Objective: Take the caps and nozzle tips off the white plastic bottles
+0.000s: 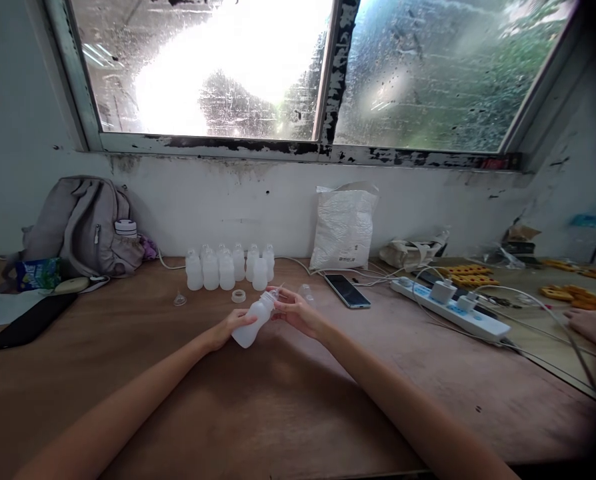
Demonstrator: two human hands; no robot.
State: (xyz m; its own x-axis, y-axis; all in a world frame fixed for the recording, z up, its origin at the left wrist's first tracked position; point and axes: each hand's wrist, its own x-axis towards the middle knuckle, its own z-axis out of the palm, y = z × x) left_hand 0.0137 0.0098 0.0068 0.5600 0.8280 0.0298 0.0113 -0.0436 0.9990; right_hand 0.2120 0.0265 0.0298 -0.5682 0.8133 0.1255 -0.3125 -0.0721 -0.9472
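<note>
Just above the table, a translucent white baby bottle (249, 325) is tilted with its neck up and to the right. My left hand (231, 325) is closed around its lower body. The fingers of my right hand (293, 310) pinch at the neck end, where a small clear tip shows; my fingers partly hide it. A pale screw ring (239, 296) lies behind the bottle. Farther left is a clear bottle teat (179, 299). A clear cap (305, 291) lies behind my right hand. Several similar bottles (227, 271) stand upright in a cluster near the wall.
A phone (348, 291) and a white power strip (451, 310) with plugs and cables lie to the right. Behind them a white padded bag (345, 228) leans on the wall. At left are a backpack (85, 227) and a black flat case (29, 322). Another person's hand (591, 325) shows far right.
</note>
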